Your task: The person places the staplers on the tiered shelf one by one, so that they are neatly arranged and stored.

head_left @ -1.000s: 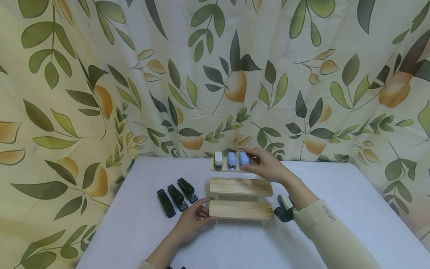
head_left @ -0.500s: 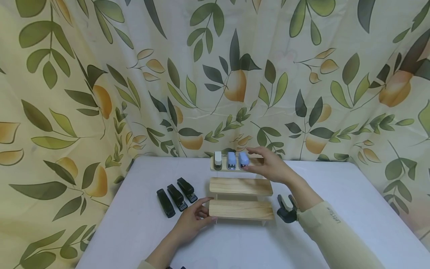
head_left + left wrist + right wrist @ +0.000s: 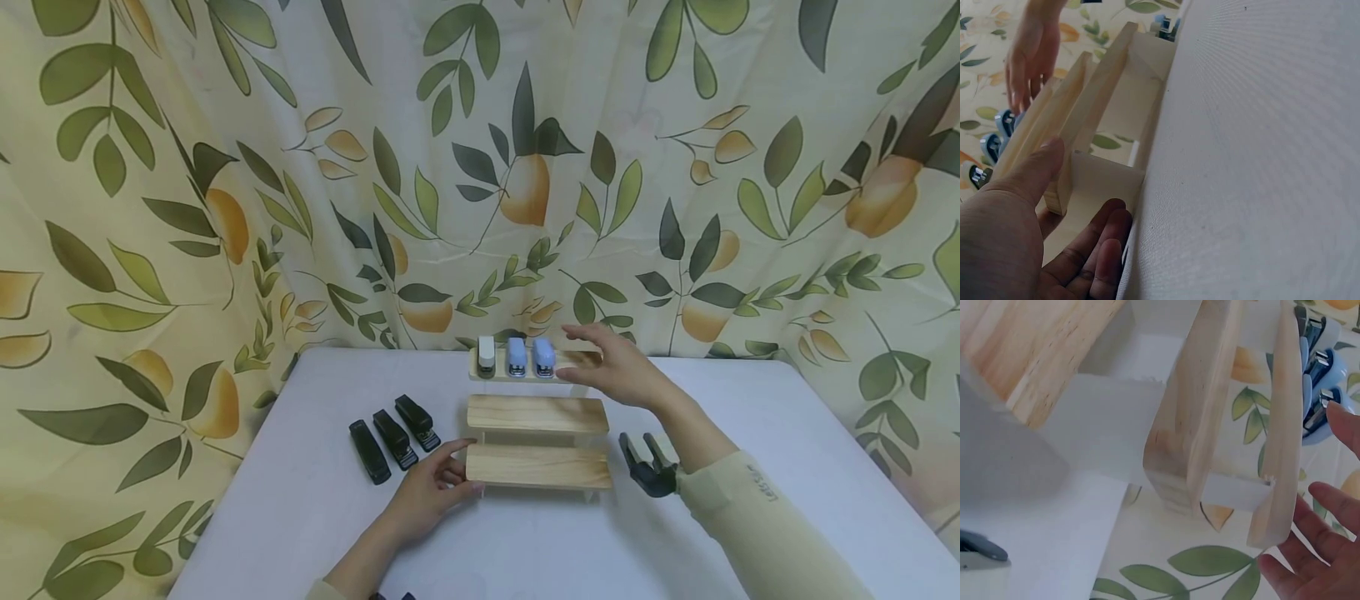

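Note:
A three-tier wooden stand (image 3: 536,467) with white supports stands on the table. On its top tier sit a white stapler (image 3: 486,357) and two blue staplers, a middle one (image 3: 517,357) and a right one (image 3: 543,357), side by side. My left hand (image 3: 429,492) holds the left end of the lowest board between thumb and index finger; its other fingers curl by the white support in the left wrist view. My right hand (image 3: 618,367) is just right of the right blue stapler, fingers spread and holding nothing, thumb tip close to the stapler's front.
Several black staplers lie in a slanted row left of the stand, the nearest (image 3: 370,452) at the front. A dark-and-pale stapler (image 3: 982,547) lies right of the stand, near the right sleeve. A leaf-patterned curtain (image 3: 480,167) hangs behind the table.
My right hand has let go of the right blue stapler and moved a little to the right, its fingers opening. The left hand has stayed on the stand.

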Demonstrator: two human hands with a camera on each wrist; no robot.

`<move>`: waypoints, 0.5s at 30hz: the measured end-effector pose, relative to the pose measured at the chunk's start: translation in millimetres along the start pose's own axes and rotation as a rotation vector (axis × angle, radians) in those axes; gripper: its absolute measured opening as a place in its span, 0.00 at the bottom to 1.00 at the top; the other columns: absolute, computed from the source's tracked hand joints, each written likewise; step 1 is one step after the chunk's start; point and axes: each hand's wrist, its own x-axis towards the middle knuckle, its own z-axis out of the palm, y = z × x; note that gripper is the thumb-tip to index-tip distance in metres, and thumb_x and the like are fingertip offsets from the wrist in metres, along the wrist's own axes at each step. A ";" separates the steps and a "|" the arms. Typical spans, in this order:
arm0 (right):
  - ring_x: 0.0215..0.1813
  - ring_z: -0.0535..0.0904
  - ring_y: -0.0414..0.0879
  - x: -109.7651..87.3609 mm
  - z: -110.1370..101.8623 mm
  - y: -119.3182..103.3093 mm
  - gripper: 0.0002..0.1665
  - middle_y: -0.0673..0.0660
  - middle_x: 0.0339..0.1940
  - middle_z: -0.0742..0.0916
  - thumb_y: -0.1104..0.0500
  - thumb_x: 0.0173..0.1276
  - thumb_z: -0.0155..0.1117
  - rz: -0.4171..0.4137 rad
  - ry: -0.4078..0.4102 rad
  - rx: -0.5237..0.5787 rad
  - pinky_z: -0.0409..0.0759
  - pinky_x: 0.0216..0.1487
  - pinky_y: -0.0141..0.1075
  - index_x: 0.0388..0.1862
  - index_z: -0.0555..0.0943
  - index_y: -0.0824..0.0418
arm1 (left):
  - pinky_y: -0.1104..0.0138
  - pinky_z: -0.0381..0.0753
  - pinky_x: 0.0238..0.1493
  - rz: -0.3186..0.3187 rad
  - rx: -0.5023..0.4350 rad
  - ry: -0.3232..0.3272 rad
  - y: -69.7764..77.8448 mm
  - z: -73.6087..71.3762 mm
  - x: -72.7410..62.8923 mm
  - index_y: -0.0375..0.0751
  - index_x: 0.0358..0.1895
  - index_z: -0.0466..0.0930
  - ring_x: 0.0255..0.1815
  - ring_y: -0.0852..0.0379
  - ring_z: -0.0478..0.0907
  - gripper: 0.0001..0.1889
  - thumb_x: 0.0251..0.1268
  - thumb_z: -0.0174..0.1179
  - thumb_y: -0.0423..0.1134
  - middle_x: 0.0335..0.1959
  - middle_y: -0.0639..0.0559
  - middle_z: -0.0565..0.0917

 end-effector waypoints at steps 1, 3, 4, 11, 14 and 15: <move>0.77 0.67 0.65 -0.8 -1.1 0.2 0.48 0.62 0.77 0.73 0.41 0.68 0.73 -0.002 0.002 -0.002 0.65 0.72 0.68 0.80 0.65 0.57 | 0.62 0.78 0.47 0.003 0.001 0.000 -0.1 -0.1 0.0 0.67 0.73 0.70 0.46 0.60 0.82 0.35 0.63 0.72 0.57 0.43 0.59 0.86; 0.76 0.68 0.65 -2.1 -3.2 0.9 0.48 0.62 0.76 0.74 0.41 0.68 0.73 0.004 0.007 -0.009 0.65 0.72 0.69 0.80 0.66 0.57 | 0.62 0.78 0.47 0.007 -0.001 0.001 -0.3 -0.2 0.0 0.66 0.74 0.70 0.46 0.60 0.83 0.35 0.63 0.72 0.56 0.43 0.59 0.86; 0.76 0.67 0.65 -2.5 -4.0 1.3 0.48 0.62 0.76 0.74 0.41 0.68 0.73 0.005 0.009 -0.014 0.65 0.71 0.70 0.80 0.65 0.57 | 0.61 0.78 0.47 0.010 -0.003 0.001 -0.4 -0.2 0.0 0.65 0.74 0.70 0.46 0.60 0.83 0.35 0.63 0.72 0.56 0.43 0.59 0.86; 0.79 0.64 0.67 -6.7 -9.7 5.6 0.49 0.63 0.77 0.74 0.39 0.68 0.72 0.027 0.019 -0.065 0.64 0.71 0.71 0.80 0.66 0.58 | 0.62 0.78 0.48 0.019 -0.005 0.002 -0.5 -0.2 0.1 0.66 0.74 0.70 0.46 0.61 0.83 0.35 0.64 0.72 0.55 0.43 0.60 0.87; 0.78 0.65 0.67 -8.3 -12.2 7.3 0.49 0.63 0.77 0.74 0.39 0.68 0.72 0.021 0.022 -0.077 0.66 0.71 0.70 0.80 0.66 0.59 | 0.63 0.78 0.47 0.021 -0.003 -0.002 -0.2 -0.5 -0.7 0.67 0.73 0.70 0.46 0.61 0.83 0.34 0.64 0.72 0.54 0.44 0.59 0.87; 0.78 0.66 0.67 -8.8 -13.0 7.8 0.49 0.63 0.77 0.73 0.39 0.68 0.72 0.018 0.024 -0.081 0.66 0.70 0.70 0.79 0.66 0.60 | 0.63 0.78 0.47 0.020 -0.005 -0.003 -0.2 -0.6 -1.0 0.68 0.73 0.70 0.46 0.60 0.83 0.34 0.64 0.72 0.54 0.44 0.59 0.87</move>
